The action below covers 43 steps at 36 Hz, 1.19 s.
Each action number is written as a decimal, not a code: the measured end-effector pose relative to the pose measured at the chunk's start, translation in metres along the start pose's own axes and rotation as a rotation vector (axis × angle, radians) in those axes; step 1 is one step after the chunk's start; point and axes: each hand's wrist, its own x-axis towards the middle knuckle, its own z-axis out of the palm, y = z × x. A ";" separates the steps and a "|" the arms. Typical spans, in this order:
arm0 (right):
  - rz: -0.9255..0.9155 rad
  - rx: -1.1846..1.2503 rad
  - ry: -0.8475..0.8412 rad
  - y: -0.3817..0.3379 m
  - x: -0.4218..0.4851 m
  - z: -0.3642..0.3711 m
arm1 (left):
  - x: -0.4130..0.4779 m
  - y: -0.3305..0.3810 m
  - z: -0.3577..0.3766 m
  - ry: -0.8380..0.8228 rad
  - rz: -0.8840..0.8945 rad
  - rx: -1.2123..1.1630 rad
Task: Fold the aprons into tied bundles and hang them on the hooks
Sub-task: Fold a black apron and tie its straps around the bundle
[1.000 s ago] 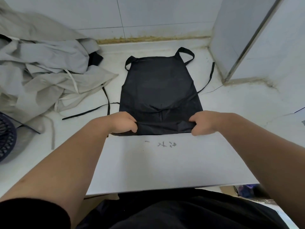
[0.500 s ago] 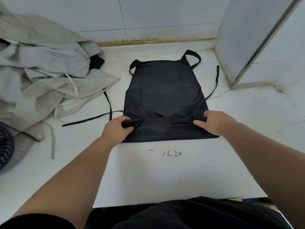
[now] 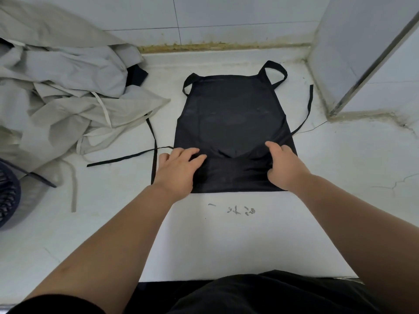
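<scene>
A black apron point(image 3: 231, 118) lies flat on the white counter point(image 3: 340, 177), bib end toward the back wall, its lower part folded up over itself. My left hand point(image 3: 179, 171) rests flat on the folded band at its left side, fingers spread. At the band's right side my right hand point(image 3: 283, 164) presses down on the fabric with its fingers lying flat. One black tie strap point(image 3: 127, 157) trails off to the left, another point(image 3: 306, 114) runs up the right side. Two neck loops point(image 3: 275, 73) stick out at the far end.
A heap of grey aprons point(image 3: 68, 105) covers the counter's left part. A dark slatted basket point(image 3: 8, 196) shows at the left edge. A white sheet point(image 3: 238, 241) with small writing lies in front of me. A wall corner point(image 3: 353, 64) rises at the right.
Both hands carried the apron's bottom hem away from me and laid it over the middle. They let go of the pinched hem and now lie flat on the fold.
</scene>
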 end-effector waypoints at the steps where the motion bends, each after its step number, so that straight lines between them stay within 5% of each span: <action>1: 0.010 -0.027 0.019 0.001 0.001 -0.001 | 0.001 0.000 -0.001 -0.008 0.008 0.003; 5: -0.058 -0.421 0.122 0.004 -0.009 0.004 | -0.001 0.002 0.005 -0.020 0.042 -0.023; 9: -0.141 -0.557 0.083 0.007 -0.016 0.007 | -0.005 0.008 0.013 -0.062 0.028 -0.120; 17: -0.161 -0.407 -0.147 0.006 -0.013 0.001 | -0.006 0.017 0.005 -0.082 -0.004 -0.129; 23: -0.284 -0.335 -0.026 0.002 -0.016 -0.002 | -0.005 0.013 0.007 0.007 0.080 -0.075; 27: -0.267 -0.399 -0.076 0.008 -0.009 -0.003 | 0.003 0.007 0.012 -0.077 0.156 -0.010; 37: -0.103 -0.356 -0.045 0.012 -0.007 -0.006 | 0.005 0.002 0.016 -0.184 0.053 -0.098; 43: -0.232 -0.379 0.023 0.013 -0.018 0.000 | -0.002 0.004 0.014 -0.124 0.054 -0.053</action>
